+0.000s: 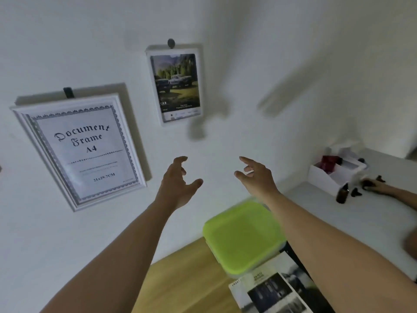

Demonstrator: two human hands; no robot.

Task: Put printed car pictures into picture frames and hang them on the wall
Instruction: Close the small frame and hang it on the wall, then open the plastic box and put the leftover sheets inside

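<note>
Head view: the white picture frame (174, 85) with its car print hangs from a hook (171, 43), long axis vertical. Below it, the left hand (177, 184) and right hand (257, 177) hold nothing, fingers (180, 158) loosely spread.

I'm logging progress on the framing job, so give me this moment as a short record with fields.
car picture hung: small white frame, on the wall
placeholder sheet inside: large white frame, hanging lower left of it
left hand: open, empty, raised toward wall
right hand: open, empty, raised
loose prints: lying beside the green-lidded box
</note>
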